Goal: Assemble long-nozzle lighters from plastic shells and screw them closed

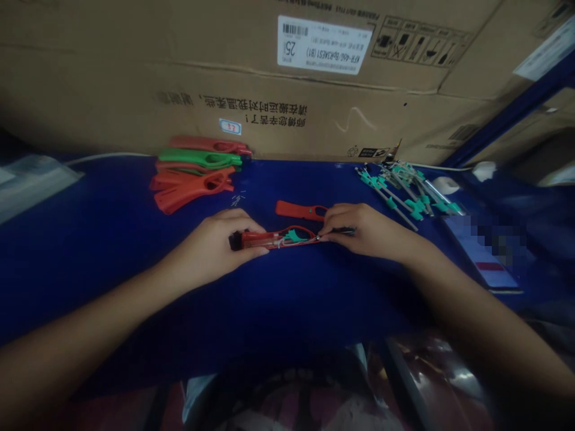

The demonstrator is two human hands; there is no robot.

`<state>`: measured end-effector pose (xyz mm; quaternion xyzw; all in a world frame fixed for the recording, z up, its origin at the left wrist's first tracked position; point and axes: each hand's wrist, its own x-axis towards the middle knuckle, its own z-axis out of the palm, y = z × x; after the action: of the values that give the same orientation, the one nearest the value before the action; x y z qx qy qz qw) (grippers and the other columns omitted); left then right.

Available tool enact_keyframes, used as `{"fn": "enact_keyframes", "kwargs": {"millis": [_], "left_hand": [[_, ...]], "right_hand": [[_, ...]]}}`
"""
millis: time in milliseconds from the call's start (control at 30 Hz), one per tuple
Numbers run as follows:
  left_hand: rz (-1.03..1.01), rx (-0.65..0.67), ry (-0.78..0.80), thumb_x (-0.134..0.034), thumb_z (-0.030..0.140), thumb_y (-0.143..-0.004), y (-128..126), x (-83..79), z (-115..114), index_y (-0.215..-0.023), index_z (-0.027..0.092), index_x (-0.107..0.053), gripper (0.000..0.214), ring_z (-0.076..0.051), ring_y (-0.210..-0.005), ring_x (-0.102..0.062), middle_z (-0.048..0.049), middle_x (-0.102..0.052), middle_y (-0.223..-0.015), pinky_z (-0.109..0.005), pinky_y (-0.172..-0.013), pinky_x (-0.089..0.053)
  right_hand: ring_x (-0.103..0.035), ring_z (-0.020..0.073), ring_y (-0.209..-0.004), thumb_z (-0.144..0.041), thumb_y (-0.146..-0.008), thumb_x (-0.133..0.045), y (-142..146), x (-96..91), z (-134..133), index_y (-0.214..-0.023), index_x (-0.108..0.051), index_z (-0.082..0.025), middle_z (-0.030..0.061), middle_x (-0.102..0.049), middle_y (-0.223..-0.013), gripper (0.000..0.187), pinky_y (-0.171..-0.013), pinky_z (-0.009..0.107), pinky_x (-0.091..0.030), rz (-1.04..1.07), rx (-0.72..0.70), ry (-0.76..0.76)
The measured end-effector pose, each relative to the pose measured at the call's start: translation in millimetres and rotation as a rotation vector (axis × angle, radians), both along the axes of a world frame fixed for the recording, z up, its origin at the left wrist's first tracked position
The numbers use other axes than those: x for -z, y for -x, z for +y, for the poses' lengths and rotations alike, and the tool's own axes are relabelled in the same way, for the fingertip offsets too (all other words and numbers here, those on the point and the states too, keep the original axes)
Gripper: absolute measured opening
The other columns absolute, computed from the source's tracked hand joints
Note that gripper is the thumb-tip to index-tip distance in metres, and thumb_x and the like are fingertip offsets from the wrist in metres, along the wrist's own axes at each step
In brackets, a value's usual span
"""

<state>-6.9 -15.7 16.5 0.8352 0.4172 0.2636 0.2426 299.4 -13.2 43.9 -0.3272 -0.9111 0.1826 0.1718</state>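
My left hand [211, 248] is shut on a red, partly clear plastic tool handle [263, 240], with a dark end sticking out on the left. A teal plastic part [293, 237] and thin wires lie in the handle's open red loop. My right hand [363, 230] pinches a thin dark rod [345, 230] at the far end of this assembly. Just above the hands, a loose red plastic shell [296, 210] lies flat on the blue mat [135, 293]. Several tiny metal pins [236, 199] lie beyond my left hand.
Red, orange and green plastic shells [193, 173] are stacked at the back left. Several metal rods with teal fittings [399, 194] lie in a pile at the back right. A large cardboard carton [269, 102] walls off the far edge of the mat.
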Motion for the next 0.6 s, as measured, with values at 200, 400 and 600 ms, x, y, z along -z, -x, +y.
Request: {"fn": "enact_keyframes", "kwargs": {"millis": [200,400,600], "left_hand": [[0.009,0.001,0.009,-0.078,0.041,-0.081,-1,-0.3,0,-0.098,0.024,-0.076,0.024,-0.019,-0.086,-0.065,-0.0017,-0.069,-0.098,-0.031,-0.076,-0.051],[0.005,0.004,0.006,-0.079,0.041,-0.080,-2,0.0,-1,-0.100,0.025,-0.076,0.025,-0.018,-0.087,-0.065,-0.0006,-0.068,-0.099,-0.031,-0.078,-0.051],[-0.010,0.013,-0.004,-0.079,0.039,-0.081,-2,1.3,-2,-0.101,0.023,-0.076,0.026,-0.018,-0.086,-0.065,-0.0020,-0.068,-0.099,-0.031,-0.079,-0.052]], "right_hand": [[-0.062,0.0159,-0.075,-0.013,-0.093,-0.060,2,-0.3,-4,-0.083,-0.073,-0.016,0.0046,-0.067,-0.082,0.017,-0.069,0.028,-0.046,-0.076,0.019,-0.047],[-0.063,0.0148,-0.072,-0.010,-0.093,-0.058,2,-4.9,-10,-0.081,-0.072,-0.016,0.0046,-0.068,-0.083,0.020,-0.068,0.027,-0.045,-0.132,0.017,-0.041],[-0.060,0.0133,-0.071,-0.011,-0.090,-0.062,5,-9.8,-13,-0.085,-0.072,-0.015,0.0044,-0.067,-0.083,0.012,-0.068,0.025,-0.044,-0.097,0.036,0.048]]}}
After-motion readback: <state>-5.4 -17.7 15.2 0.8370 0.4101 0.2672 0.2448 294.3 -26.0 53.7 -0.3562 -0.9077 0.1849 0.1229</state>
